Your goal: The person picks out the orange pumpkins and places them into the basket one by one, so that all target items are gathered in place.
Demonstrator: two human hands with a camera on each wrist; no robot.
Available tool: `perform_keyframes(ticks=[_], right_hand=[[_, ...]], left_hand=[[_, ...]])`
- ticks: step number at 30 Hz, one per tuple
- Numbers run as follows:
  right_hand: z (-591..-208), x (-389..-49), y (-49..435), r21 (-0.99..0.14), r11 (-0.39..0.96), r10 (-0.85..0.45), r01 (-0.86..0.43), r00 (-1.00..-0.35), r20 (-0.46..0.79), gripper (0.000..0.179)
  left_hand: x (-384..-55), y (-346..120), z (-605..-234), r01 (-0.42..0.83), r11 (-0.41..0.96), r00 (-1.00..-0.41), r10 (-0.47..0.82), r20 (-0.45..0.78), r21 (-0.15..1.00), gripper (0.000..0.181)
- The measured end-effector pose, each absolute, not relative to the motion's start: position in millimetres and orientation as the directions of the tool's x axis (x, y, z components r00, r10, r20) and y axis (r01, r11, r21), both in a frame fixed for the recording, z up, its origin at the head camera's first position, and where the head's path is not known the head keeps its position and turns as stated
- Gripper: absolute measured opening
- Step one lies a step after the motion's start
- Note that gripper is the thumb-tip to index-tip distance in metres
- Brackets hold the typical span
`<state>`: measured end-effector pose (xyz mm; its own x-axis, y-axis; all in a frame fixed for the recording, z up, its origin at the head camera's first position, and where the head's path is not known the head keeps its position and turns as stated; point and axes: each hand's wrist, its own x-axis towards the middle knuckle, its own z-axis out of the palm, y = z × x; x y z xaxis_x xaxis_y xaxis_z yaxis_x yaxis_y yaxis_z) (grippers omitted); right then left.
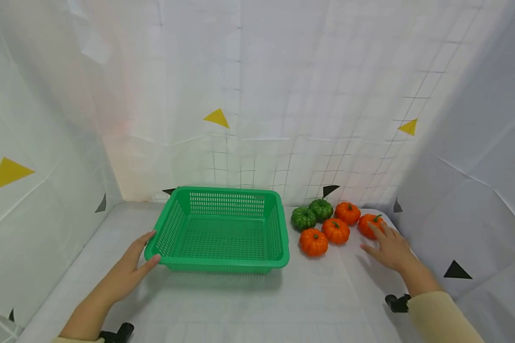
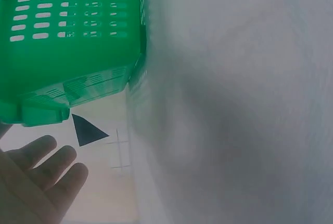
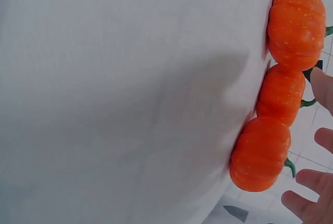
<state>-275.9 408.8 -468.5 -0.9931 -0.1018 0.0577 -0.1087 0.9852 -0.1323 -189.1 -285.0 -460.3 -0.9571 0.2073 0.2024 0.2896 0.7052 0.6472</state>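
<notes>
The green basket (image 1: 218,262) stands upright on the white bench (image 1: 317,295), and its floor can be seen over all its width. To the right of the basket, just beside its rim, is the nearer green pumpkin (image 1: 303,218), and a little behind it is the farther green pumpkin (image 1: 321,210). Four orange pumpkins are also on that side: one at the front of the group (image 1: 314,242), one in the middle (image 1: 336,231), one at the back (image 1: 348,213), and the outer one (image 1: 372,226), which is the farthest from the basket.

The left hand (image 1: 126,274) is at the left front corner of the basket. Its grip is spread, with the fingers rather straight; whether the fingertips really touch the rim, I cannot tell. The right hand (image 1: 390,250) is well apart from the basket, at the outer orange pumpkin. Its grip is spread too and pinches nothing; a contact with the pumpkin cannot be confirmed.

As for the progress, I judge that the work is at an early stage. No pumpkin is inside the basket and none is lifted. All six lie on the bench, so the handling of them seems to be wholly left.
</notes>
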Motion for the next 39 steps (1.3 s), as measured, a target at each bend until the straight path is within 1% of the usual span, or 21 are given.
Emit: perform_keyframes(ticks=[4,11,18,25,35,39], right_hand=[[-473,-281,411,-0.165,0.98,-0.099,-0.11,-0.992,0.072,0.081],[-481,-287,416,-0.252,0.964,-0.054,-0.081,-0.992,0.11,0.076],[-479,-291,412,-0.316,0.947,-0.005,-0.048,-0.991,0.135,0.071],[-485,-299,416,-0.399,0.917,0.057,-0.03,-0.977,0.205,0.062],[-495,-309,430,-0.518,0.854,0.172,0.041,-0.963,0.207,0.066],[-498,-313,434,-0.545,0.834,0.219,0.089,-0.959,0.178,0.07]], left_hand=[[-188,-281,-462,0.268,0.669,-0.963,0.194,0.185,0.694,0.071],[-192,-274,-468,0.235,0.587,-0.971,0.182,0.157,0.775,0.074],[-196,-274,-469,0.187,0.565,-0.981,0.153,0.12,0.804,0.077],[-195,-274,-467,0.177,0.53,-0.982,0.148,0.115,0.829,0.079],[-192,-273,-467,0.144,0.516,-0.989,0.109,0.102,0.844,0.078],[-192,-272,-466,0.145,0.517,-0.989,0.103,0.106,0.844,0.078]])
